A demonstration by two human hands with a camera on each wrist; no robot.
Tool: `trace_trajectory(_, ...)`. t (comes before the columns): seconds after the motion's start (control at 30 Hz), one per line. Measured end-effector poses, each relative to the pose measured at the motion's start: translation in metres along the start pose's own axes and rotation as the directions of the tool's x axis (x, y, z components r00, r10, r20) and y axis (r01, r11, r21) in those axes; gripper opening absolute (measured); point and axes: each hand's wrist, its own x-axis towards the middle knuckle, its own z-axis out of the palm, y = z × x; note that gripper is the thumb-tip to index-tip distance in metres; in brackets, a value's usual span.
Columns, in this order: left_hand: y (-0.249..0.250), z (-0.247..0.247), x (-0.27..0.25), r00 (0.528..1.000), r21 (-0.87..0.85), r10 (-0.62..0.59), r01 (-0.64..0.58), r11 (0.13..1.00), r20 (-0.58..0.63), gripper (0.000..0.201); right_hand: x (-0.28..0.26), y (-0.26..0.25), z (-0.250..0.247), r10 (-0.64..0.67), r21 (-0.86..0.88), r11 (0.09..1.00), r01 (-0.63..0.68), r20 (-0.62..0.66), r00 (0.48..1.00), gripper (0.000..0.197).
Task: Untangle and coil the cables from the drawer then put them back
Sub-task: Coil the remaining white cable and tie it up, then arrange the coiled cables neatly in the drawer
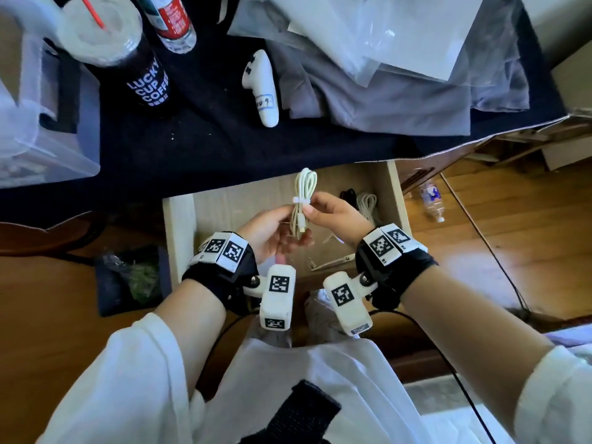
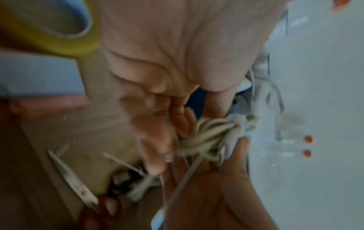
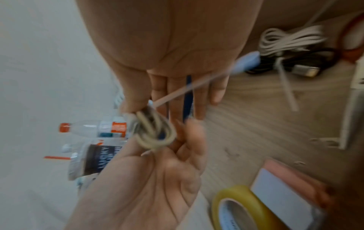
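A coiled white cable bound by a white zip tie is held upright over the open drawer. My left hand holds the coil's lower end, with the thumb on top and the fingers cupped underneath. My right hand pinches the bundle at the tie between thumb and forefinger. In the right wrist view the coil rests on the left fingers, and the tie's long tail sticks out past my right fingers. The left wrist view is blurred and shows the coil between both hands.
Inside the drawer lie another tied white cable, a black cable, scissors and a yellow tape roll. On the dark tabletop behind stand a coffee cup, a bottle and a white controller.
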Motion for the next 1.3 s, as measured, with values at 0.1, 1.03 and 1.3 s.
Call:
trace_trajectory(0.1, -0.006, -0.002, 0.022, 0.999, 0.156, -0.031, 0.038, 0.987, -0.044, 0.011, 0.002, 0.025, -0.01, 0.122, -0.088, 0.988, -0.128, -0.074, 0.99, 0.004)
trace_trajectory(1.03, -0.035, 0.022, 0.123, 0.987, -0.185, -0.151, 0.139, 0.973, -0.056, 0.032, 0.061, 0.101, -0.073, 0.514, -0.01, 0.845, -0.535, -0.264, 0.816, 0.038)
trace_trajectory(1.3, -0.038, 0.003, 0.068, 0.992, -0.21, 0.048, -0.071, 0.975, -0.112, 0.027, 0.013, 0.062, -0.059, 0.334, 0.121, 0.942, -0.312, -0.341, 0.879, 0.024)
